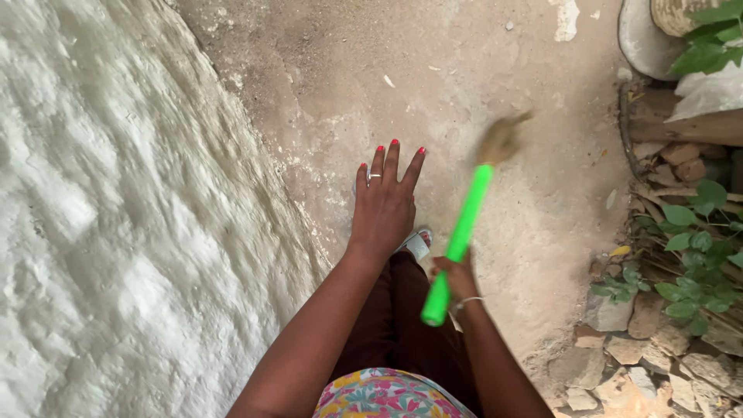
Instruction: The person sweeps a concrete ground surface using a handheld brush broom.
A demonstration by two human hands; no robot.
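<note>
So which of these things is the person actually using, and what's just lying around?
In use:
right hand, gripping the broom
green-handled broom, its bristles blurred over the dirt ground
left hand, spread open, holding nothing

Lying about:
white wall
leafy plants
broken stones

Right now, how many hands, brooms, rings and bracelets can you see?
Hands: 2, the left hand open with fingers spread, the right hand closed on the broom
Brooms: 1, a green-handled broom, its head blurred
Rings: 1, a ring on the left hand
Bracelets: 1, a bracelet on the right wrist
Total: 5
</note>
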